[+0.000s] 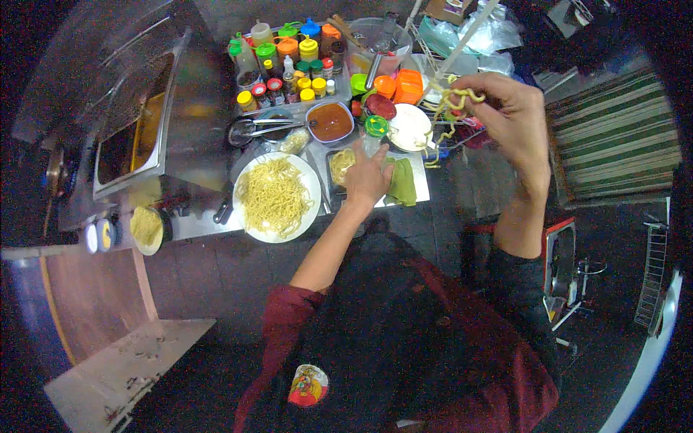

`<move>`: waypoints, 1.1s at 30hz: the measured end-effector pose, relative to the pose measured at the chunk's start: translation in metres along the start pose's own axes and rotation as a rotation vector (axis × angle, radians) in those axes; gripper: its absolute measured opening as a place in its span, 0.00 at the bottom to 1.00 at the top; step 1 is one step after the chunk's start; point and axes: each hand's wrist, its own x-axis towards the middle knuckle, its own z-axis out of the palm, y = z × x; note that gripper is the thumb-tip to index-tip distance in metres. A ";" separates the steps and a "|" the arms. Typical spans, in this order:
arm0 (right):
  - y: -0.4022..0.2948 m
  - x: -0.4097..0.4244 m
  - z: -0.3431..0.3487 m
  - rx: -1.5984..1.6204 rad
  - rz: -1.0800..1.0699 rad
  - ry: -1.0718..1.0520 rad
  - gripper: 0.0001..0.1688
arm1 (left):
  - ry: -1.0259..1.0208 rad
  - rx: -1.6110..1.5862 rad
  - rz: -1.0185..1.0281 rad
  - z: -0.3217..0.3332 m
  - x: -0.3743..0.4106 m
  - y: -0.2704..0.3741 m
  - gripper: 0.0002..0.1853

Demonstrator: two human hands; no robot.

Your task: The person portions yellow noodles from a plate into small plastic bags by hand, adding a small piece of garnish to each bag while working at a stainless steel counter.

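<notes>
Raised at the right, my right hand [511, 122] pinches a few yellow noodles [460, 100] between thumb and fingers, and strands dangle below. My left hand [368, 173] reaches over the counter with its fingers spread before a clear jar with a green lid [376, 126]. It partly covers a small dark container of noodles [341, 164]; whether it grips the container or touches the jar is not clear. A green cloth [401, 184] lies right beside it. To the left, a large white plate [312, 216] bears a heap of yellow noodles [275, 195].
A square bowl of reddish-brown sauce [331, 122], metal tongs [273, 125] and a white bowl [410, 127] stand behind. Further back is a bin of sauce bottles [308, 50]. A black-handled knife [222, 211] lies left of the plate, near a steel fryer [162, 157].
</notes>
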 end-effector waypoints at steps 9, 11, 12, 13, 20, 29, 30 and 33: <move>0.022 -0.007 0.045 0.049 -0.019 -0.087 0.15 | 0.228 -0.085 0.019 0.032 0.007 -0.054 0.24; 0.019 -0.004 0.056 0.095 -0.035 -0.099 0.15 | 0.226 -0.169 -0.008 0.022 0.002 -0.059 0.27; 0.018 -0.003 0.062 0.115 -0.044 -0.105 0.15 | 0.180 -0.239 -0.080 0.015 0.001 -0.058 0.28; 0.015 -0.001 0.069 0.138 -0.040 -0.113 0.14 | 0.136 -0.309 -0.153 0.006 0.000 -0.059 0.28; 0.034 0.003 0.152 0.138 -0.085 -0.275 0.12 | 0.166 -0.414 -0.297 -0.033 0.000 -0.057 0.29; 0.103 -0.051 0.283 0.045 0.080 -0.510 0.16 | 0.171 -0.458 -0.297 -0.025 -0.001 -0.068 0.30; 0.107 -0.053 0.287 0.040 0.061 -0.552 0.17 | 0.186 -0.418 -0.287 -0.024 -0.002 -0.070 0.31; 0.111 -0.052 0.291 0.039 0.048 -0.556 0.22 | 0.268 -0.277 -0.186 -0.013 -0.005 -0.085 0.35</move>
